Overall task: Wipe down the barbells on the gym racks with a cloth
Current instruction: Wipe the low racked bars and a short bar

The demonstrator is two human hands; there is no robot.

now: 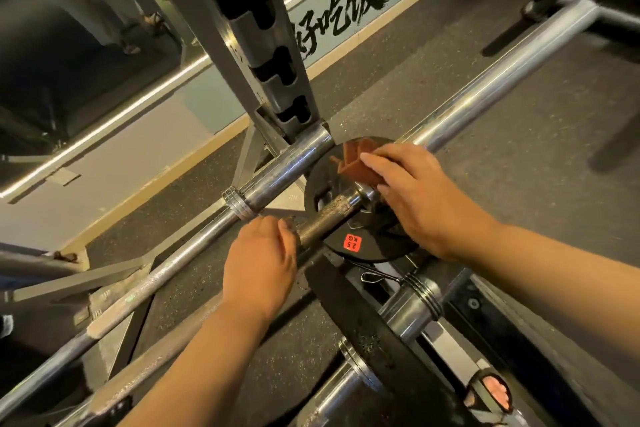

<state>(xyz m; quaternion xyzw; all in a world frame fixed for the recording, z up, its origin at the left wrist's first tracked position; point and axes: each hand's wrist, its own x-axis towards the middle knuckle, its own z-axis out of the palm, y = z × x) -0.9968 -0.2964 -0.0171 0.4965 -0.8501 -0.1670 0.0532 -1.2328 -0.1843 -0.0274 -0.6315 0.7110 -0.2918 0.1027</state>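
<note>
cloth on the plate, tight corner by the rack

the left hand point(259, 263) curls its fingers at the near end of a rusty peg point(329, 215). the back of the hand hides whether it really grips. the peg passes through a black 2.5 kg plate point(374, 250). the brown cloth point(353, 165) lies against the plate's upper rim, pinched between thumb and fingers of the right hand point(422, 201), just beside the chrome barbell point(485, 90) that crosses behind the plate from lower left to upper right.

likely trouble: rust from the peg could load the cloth and smear onto the chrome. no clip shows on the peg, so a hard push might slide the plate toward the left hand. knuckles could knock the rack upright point(259, 45), which stands right against the barbell.

room: on the left, past the collar point(239, 203), the thin shaft lies open for long strokes. the middle is crowded by upright, plate and bar. on the right the thick bar runs free above the floor. under the right forearm a second sleeve point(412, 305) and a wire clip point(377, 277) narrow the space.
</note>
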